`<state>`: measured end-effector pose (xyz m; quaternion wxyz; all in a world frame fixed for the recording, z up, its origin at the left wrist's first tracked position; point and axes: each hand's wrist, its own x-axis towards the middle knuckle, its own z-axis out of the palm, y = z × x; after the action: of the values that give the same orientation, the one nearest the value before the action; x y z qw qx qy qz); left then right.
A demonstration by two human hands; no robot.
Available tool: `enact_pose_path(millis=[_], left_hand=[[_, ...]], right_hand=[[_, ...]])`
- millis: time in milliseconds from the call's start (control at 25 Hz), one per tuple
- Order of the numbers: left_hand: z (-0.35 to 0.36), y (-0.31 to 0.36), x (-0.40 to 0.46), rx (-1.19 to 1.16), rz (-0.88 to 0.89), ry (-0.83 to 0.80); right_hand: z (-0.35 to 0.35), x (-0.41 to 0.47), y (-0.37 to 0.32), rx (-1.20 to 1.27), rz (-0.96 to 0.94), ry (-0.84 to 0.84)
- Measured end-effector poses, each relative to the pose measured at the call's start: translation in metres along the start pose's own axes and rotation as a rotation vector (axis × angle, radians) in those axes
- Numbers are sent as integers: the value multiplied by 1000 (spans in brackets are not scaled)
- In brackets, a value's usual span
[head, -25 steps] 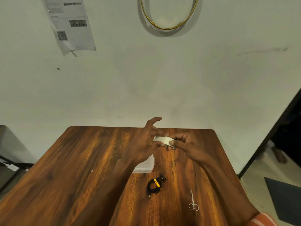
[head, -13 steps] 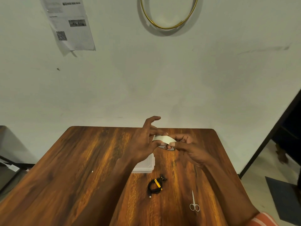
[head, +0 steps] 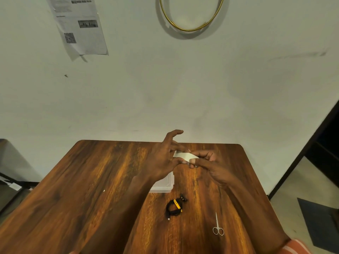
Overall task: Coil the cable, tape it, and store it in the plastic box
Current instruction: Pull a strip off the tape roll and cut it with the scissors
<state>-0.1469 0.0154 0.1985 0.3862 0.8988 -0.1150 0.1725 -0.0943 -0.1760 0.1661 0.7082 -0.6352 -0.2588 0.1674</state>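
Both your hands are raised above the far half of the bench [head: 95,180], meeting on a white roll of tape [head: 184,156]. Your left hand [head: 163,160] pinches the roll's left end between thumb and middle fingers, while its index finger sticks up free, touching nothing. Your right hand [head: 212,165] closes thumb and fingers on the roll's right end; whether a strip is already peeled off, you cannot tell from here.

The coiled black cable [head: 174,208], bound with a yellow band, lies on the bench nearer to you, well apart from your fingers and touched by neither hand. The clear plastic box [head: 165,184] sits just beyond the cable, partly hidden under your left wrist. The small scissors [head: 218,226] lie to the right of the cable, below your right forearm.
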Motion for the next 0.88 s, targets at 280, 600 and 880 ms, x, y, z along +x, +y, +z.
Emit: enact_pose_path(millis=[280,600,880], left_hand=[[1,-2,-1,-44,-17,21],[2,-2,-3,-67,-24,42],[4,-3,-2,-38,-14,53]], right_hand=[[2,-1,5,99,55,62],[4,-2,1,62,39,72],[8,-2,4,51,9,126]])
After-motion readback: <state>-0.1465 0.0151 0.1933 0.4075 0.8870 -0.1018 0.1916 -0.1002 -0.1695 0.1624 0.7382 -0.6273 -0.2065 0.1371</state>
